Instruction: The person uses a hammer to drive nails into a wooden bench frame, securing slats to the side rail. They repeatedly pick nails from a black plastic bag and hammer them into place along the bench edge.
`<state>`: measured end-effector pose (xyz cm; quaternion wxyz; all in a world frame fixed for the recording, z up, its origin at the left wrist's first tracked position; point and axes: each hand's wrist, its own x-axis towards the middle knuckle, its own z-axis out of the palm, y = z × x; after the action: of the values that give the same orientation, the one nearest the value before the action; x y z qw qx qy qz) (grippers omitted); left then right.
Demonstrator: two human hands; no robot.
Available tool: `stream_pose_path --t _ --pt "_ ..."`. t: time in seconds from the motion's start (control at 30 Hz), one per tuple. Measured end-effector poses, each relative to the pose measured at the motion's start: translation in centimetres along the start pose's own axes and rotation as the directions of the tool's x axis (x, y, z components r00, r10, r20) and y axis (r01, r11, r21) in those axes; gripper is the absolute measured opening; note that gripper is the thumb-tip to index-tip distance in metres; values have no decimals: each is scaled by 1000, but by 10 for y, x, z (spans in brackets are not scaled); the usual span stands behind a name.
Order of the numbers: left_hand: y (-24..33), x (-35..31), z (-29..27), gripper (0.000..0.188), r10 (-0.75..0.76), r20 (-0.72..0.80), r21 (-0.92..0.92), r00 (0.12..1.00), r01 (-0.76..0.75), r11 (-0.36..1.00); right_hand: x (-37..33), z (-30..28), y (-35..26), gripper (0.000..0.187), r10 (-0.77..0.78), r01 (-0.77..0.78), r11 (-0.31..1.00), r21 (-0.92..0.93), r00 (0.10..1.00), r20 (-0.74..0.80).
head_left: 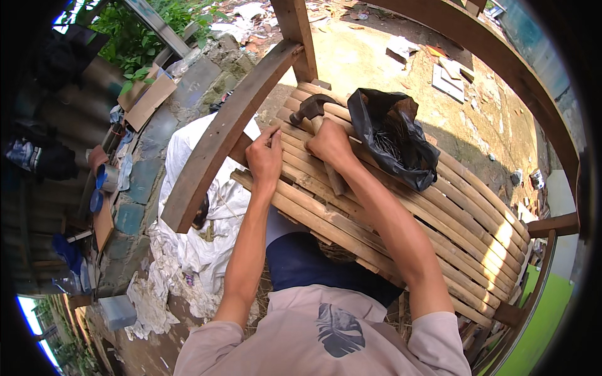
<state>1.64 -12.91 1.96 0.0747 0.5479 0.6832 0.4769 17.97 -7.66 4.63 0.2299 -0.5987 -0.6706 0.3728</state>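
My right hand (330,143) is closed around the wooden handle of a claw hammer (312,108), gripping it just below the dark metal head. The head hovers over the far left ends of the slats on a wooden slatted bench seat (461,241). My left hand (264,156) is beside the slat ends, near the curved wooden armrest (229,125). Its fingers are pinched together, and whatever they may hold is too small to make out. A black plastic bag (411,164) stands open on the slats to the right of the hammer, with thin nails inside.
The bench's upright post (296,37) and long curved rail (501,50) frame the far side. On the left, a white cloth (188,182) lies by a low block wall with cardboard (150,100) on it. Broken tiles (448,83) and rubble litter the ground beyond.
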Motion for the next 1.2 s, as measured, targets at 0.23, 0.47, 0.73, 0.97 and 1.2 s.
stream_pose_path --t 0.23,0.47,0.73,0.97,1.2 --pt "7 3 1 23 -16 54 49 998 13 999 6 4 8 41 -11 11 1000 6 1000 -26" --pt "3 1 3 24 -117 79 30 990 115 993 8 6 11 39 0 0 1000 7 1000 -23" --pt "9 2 2 22 -100 71 31 992 98 995 10 7 13 38 -11 12 1000 13 999 -43" --pt "-4 2 7 21 32 24 72 999 -33 997 7 6 12 37 -16 17 999 27 999 -51" --pt "3 0 5 21 41 34 73 999 -43 996 7 7 14 36 -28 29 999 19 998 -63"
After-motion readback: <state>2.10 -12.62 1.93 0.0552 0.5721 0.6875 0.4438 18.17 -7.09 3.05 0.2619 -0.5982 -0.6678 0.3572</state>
